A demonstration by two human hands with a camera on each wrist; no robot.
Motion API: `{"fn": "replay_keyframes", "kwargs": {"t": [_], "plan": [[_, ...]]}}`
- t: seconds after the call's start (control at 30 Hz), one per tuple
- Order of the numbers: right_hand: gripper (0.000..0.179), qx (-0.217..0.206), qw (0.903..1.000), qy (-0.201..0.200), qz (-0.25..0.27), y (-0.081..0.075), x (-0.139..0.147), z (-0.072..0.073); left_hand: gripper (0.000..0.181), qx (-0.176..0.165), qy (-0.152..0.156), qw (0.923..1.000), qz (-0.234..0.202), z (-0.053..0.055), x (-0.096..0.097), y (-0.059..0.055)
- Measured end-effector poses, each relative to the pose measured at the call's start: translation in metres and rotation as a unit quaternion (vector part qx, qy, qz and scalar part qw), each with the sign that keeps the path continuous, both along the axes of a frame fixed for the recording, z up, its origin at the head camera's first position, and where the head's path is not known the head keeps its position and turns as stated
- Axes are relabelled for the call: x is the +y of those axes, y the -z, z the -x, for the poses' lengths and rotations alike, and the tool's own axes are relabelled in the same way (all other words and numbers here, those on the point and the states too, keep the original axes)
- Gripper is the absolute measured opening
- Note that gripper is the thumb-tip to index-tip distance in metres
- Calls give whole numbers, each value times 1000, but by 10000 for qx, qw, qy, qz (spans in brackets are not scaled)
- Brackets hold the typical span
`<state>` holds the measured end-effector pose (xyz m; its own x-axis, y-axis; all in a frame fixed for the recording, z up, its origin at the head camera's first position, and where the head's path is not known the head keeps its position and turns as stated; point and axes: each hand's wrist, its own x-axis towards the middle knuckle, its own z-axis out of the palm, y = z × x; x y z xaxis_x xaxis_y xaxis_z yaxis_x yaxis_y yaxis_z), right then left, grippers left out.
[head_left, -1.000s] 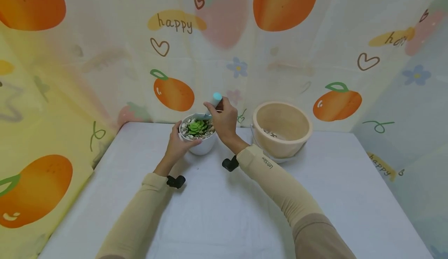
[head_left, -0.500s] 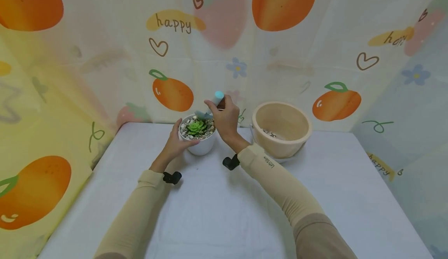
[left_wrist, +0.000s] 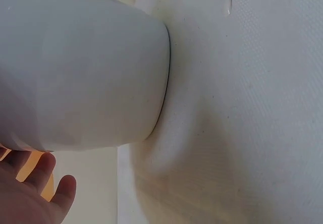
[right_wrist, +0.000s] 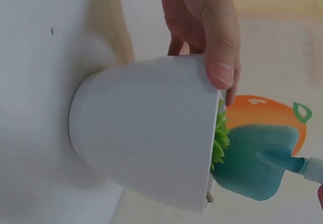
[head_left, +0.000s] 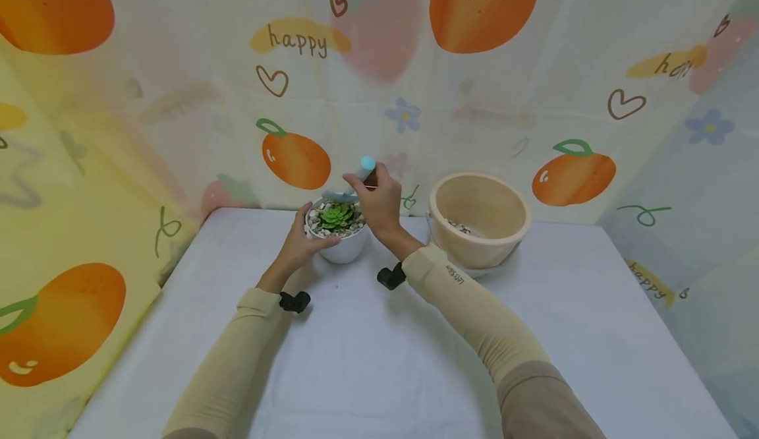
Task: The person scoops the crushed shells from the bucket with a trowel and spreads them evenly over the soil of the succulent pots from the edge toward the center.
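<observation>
A white flowerpot [head_left: 342, 252] stands upright on the table, holding a green succulent [head_left: 336, 215] among mixed pebbles [head_left: 353, 222]. My left hand [head_left: 296, 248] grips its left side, thumb over the front rim and fingers round the back. Between the thumb and fingers of my right hand [head_left: 382, 205] is the light-blue handle of a small garden trowel [head_left: 367, 164]. The teal trowel blade [right_wrist: 260, 161] lies at the pot's back rim, behind the succulent. In the left wrist view the pot wall [left_wrist: 86, 67] fills the upper left, beside several fingertips [left_wrist: 64, 191].
Right of the pot stands a beige bucket [head_left: 480, 228] with a few pebbles [head_left: 459, 227] inside and a handle hanging down its side. A white cloth covers the table [head_left: 367, 360]. A fruit-printed curtain [head_left: 379, 116] rises right behind.
The trowel has tipped slightly back and forth at the back rim, its blade now lower and flatter than half a second ago. The left wrist has shifted a little left since one second ago.
</observation>
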<state>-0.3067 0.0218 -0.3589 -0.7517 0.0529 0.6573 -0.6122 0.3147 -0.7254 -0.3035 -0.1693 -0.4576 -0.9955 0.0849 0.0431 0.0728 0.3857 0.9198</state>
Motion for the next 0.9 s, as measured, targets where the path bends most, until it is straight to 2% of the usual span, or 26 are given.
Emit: {"fn": "replay_keyframes", "kwargs": {"t": [0.2, 0.43, 0.6, 0.9], "plan": [[30, -75, 9988, -472, -113, 2, -4, -1, 111, -13, -21, 10000, -11, -1, 1, 3], [30, -262, 9937, -1031, -351, -1, -3, -2, 111, 44, -27, 10000, 72, -2, 1, 3], [29, -258, 9898, -1287, -553, -7, 4, 1, 111, 38, -8, 10000, -55, -4, 1, 2], [32, -524, 9709, -1964, -1269, -27, 17, 8, 110, 162, -29, 9998, -59, -3, 3, 3]]}}
